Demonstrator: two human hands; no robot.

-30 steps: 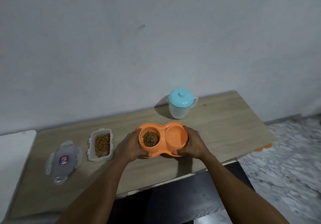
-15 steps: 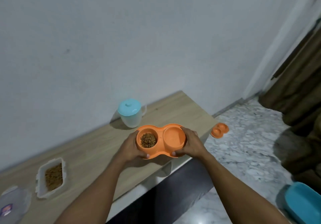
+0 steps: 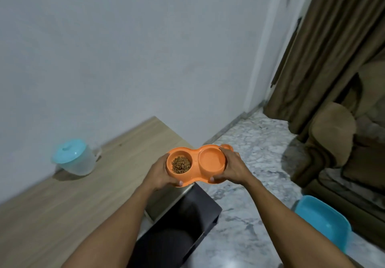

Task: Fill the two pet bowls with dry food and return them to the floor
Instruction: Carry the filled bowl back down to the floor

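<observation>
Since the earlier frames we have carried the orange double bowl (image 3: 195, 166) off the wooden table (image 3: 68, 201) and swung to the right: it rested on the tabletop a second ago, hung over the table's near edge half a second ago, and now sits in the air at the centre of the frame, over the table's right corner and the marble floor (image 3: 250, 215). The food container and its lid, seen at the lower left before, have slid out of view. The jug with the blue lid (image 3: 74, 157), once just behind the bowl, now stands well apart from it at the left of the frame, on the table by the wall.

Our left hand (image 3: 159, 173) grips the bowl's left end, fingers wrapped under it and the thumb along the near rim, clamped on the bowl as before. The left cup holds a heap of brown dry food (image 3: 180, 164); the right cup (image 3: 211, 160) looks empty. Our right hand (image 3: 232, 169) clamps the right end the same way, thumb on the near rim and fingers behind.

Just past the right hand, a sliver of a second orange bowl (image 3: 227, 147) shows on the floor, mostly hidden. Below the bowl a dark box-like thing (image 3: 183, 228) stands beside the table. At the lower right a blue tray (image 3: 323, 220) lies on the floor, more of it showing than before, and brown curtains (image 3: 325, 49) fill the upper right.
</observation>
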